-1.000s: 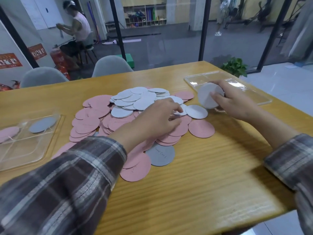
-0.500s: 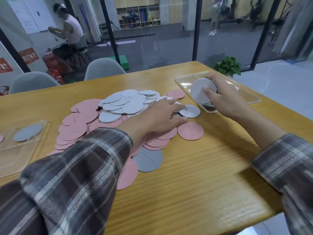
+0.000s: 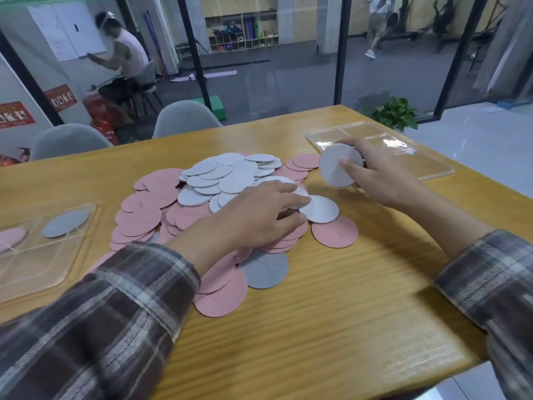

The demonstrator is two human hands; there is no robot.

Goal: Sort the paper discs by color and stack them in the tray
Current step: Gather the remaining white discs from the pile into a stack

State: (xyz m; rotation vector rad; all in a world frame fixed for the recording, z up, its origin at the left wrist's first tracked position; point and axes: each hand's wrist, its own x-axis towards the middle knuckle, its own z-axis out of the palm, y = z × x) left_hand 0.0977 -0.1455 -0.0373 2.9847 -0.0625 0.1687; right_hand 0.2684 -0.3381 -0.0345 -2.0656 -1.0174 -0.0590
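Note:
A heap of pink discs (image 3: 144, 217) and white discs (image 3: 227, 174) covers the middle of the wooden table. My left hand (image 3: 259, 215) lies on the heap, its fingertips touching a loose white disc (image 3: 320, 209). My right hand (image 3: 377, 171) grips a small stack of white discs (image 3: 336, 166), held on edge just in front of the clear tray (image 3: 383, 140) at the right. A grey disc (image 3: 264, 269) and a pink disc (image 3: 336, 232) lie at the heap's near edge.
A second clear tray (image 3: 37, 255) at the left holds a grey disc (image 3: 65, 223) and a pink disc (image 3: 10, 238). Two grey chairs (image 3: 184, 116) stand behind the table. A potted plant (image 3: 395, 112) sits past the far right corner.
My left hand has slid right across the heap onto a white disc. My right hand keeps its white stack, now slightly nearer the heap.

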